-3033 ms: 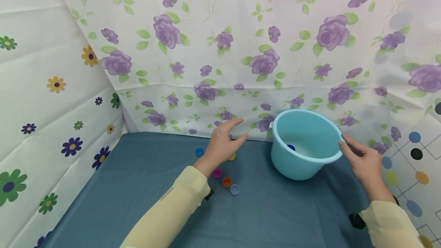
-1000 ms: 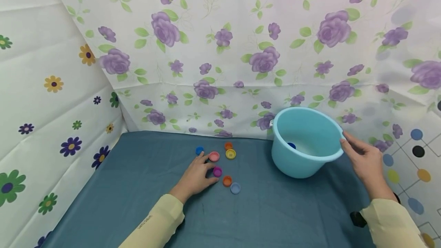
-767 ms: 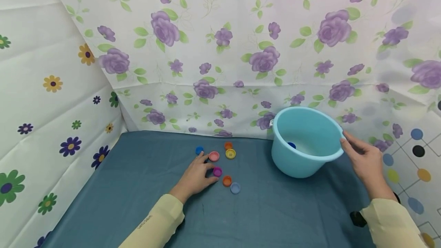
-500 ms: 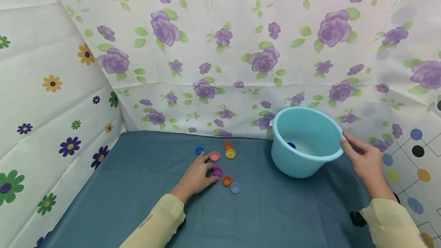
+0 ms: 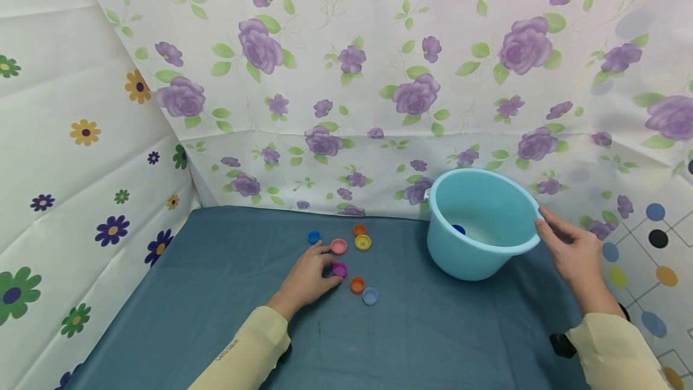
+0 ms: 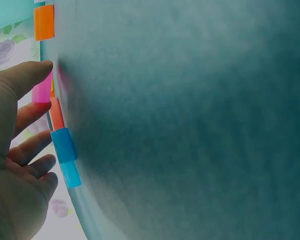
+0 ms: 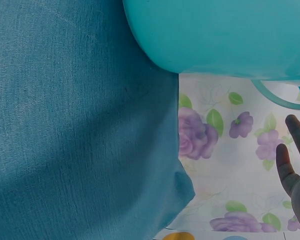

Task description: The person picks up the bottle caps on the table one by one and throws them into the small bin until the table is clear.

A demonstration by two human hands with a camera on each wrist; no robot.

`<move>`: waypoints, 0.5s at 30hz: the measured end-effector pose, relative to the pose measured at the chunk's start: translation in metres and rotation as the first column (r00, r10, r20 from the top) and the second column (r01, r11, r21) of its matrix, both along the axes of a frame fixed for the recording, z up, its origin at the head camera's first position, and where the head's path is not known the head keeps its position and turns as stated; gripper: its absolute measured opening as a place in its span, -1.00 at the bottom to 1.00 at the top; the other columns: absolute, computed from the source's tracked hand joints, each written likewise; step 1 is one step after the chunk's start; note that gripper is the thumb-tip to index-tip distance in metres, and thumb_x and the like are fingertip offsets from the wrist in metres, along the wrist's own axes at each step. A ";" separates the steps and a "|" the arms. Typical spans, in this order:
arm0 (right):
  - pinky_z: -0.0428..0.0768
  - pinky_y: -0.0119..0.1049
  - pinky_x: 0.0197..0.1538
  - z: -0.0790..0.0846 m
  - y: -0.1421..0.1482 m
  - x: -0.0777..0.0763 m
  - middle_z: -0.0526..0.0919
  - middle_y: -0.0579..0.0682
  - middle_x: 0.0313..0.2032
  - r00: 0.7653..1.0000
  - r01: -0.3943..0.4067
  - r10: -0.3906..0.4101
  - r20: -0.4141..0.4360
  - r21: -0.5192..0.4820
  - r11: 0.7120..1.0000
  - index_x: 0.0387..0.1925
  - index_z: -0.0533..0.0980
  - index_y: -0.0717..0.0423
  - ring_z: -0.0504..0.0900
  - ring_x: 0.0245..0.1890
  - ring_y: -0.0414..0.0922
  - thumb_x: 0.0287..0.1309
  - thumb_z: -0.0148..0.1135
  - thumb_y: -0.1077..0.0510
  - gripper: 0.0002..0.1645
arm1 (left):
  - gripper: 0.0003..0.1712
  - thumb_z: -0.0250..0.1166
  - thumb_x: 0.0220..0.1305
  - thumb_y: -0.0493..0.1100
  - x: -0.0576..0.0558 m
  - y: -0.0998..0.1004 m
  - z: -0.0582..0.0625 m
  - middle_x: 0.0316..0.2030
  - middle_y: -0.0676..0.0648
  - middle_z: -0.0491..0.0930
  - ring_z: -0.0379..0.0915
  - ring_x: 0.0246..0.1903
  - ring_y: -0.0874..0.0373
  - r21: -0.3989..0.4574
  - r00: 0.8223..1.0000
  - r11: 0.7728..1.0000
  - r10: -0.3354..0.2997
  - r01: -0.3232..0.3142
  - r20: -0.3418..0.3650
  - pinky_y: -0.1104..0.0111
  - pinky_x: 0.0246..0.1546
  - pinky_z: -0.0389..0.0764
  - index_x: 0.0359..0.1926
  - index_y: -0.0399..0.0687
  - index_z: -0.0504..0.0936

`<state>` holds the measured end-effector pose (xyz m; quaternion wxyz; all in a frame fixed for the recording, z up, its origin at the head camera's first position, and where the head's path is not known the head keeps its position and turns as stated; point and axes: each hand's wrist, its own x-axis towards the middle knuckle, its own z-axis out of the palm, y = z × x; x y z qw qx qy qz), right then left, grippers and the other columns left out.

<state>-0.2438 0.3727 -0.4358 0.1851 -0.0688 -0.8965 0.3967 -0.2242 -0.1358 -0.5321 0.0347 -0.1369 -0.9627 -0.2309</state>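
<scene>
Magenta bottle cap (image 5: 340, 269) looks light, hard and not easy to break — maybe a bit slippery, so its round side should be the best place to pinch. It sits on the dark blue cloth (image 5: 216, 300), in the left hand (image 5: 305, 277) — thumb and finger pinch it. Well apart from it, the right hand (image 5: 575, 256) grips the light blue bucket (image 5: 460, 259) by the rim

The head view shows two hands (image 5: 307, 275) (image 5: 576, 256), one bucket (image 5: 468, 251) with one blue piece (image 5: 459, 229) inside, and seven caps outside: two orange (image 5: 360, 229) (image 5: 357, 284), one pink (image 5: 338, 247), one yellow (image 5: 363, 242), one magenta (image 5: 340, 269), one blue (image 5: 314, 236), one light-blue (image 5: 370, 296).
</scene>
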 end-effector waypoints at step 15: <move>0.40 -0.81 -0.36 0.000 0.001 0.000 0.53 -0.09 0.13 1.000 0.001 -0.001 0.011 -0.002 1.000 0.16 0.43 -0.41 0.35 -0.26 -0.78 0.13 0.14 -0.28 -0.48 | -0.65 0.44 -0.01 0.03 -0.003 -0.006 0.010 -0.10 0.03 0.63 0.30 0.27 0.01 0.096 0.997 0.993 0.072 -0.069 -0.031 0.07 0.31 0.27 -0.18 0.04 0.67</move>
